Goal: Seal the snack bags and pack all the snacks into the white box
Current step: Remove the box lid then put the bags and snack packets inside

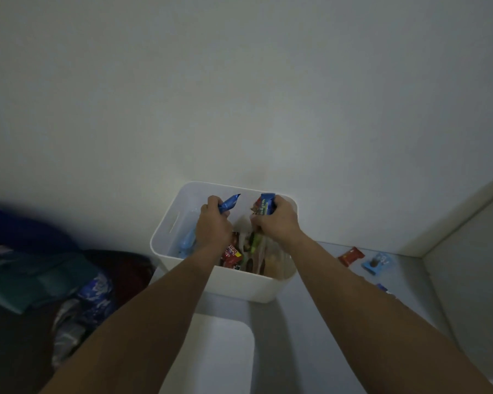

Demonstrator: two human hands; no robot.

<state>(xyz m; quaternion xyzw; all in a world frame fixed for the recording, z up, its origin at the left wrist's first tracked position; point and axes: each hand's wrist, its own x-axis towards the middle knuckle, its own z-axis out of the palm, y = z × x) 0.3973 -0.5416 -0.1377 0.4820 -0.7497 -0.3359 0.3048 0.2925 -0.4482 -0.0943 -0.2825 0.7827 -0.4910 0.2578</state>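
Both bare arms reach forward over the white box [182, 223], which stands on the grey bench [325, 280] at its far edge, against the pale wall [239, 81]. The left hand [214, 223] is inside the box mouth, near the far left corner, its fingers [211, 201] curled tight around the twisted neck of a blue snack bag [230, 202]; the blue end of the bag sticks up and to the right out of the fist. The right hand [276, 220] is over the right half of the box, fingers [278, 204] closed around the top of a blue and red packet [264, 204], which pokes up above the knuckles near the far rim.

Inside the box lie more snacks: a pale blue bag [188, 242] against the left wall, a red wrapper [231, 255] in the middle near the front wall, and a clear bag with brownish contents [271, 258] on the right, under the right wrist.

On the bench to the right of the box, well apart from it, lie a small red packet [351, 255] and just beside it a small light blue packet [377, 262]. A white lid-like panel [219, 351] lies at the near edge of the bench, between the forearms. To the left, beyond the bench's left edge, sits a dark heap of cloth [40, 265], too dim to tell apart
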